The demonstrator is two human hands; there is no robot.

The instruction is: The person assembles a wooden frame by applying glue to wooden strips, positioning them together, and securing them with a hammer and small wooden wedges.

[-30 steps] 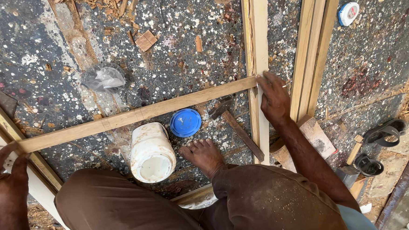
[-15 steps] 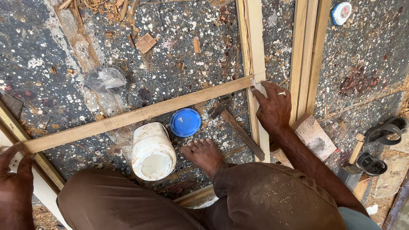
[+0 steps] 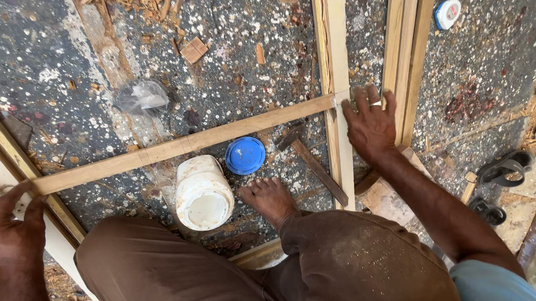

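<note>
Across the middle of the frame, a wooden slat [image 3: 182, 146] runs lower left to upper right. Left hand [image 3: 6, 234] presses spread on its lower-left end; right hand [image 3: 370, 124] lies flat, fingers splayed, where it meets the upright rail [image 3: 335, 55].

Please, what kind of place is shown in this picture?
Probably a carpentry work area on a rough, paint-speckled floor. A wooden frame lies flat with a cross strip held by both hands, a hammer lies beside it, and wood shavings are scattered at the top.
</note>
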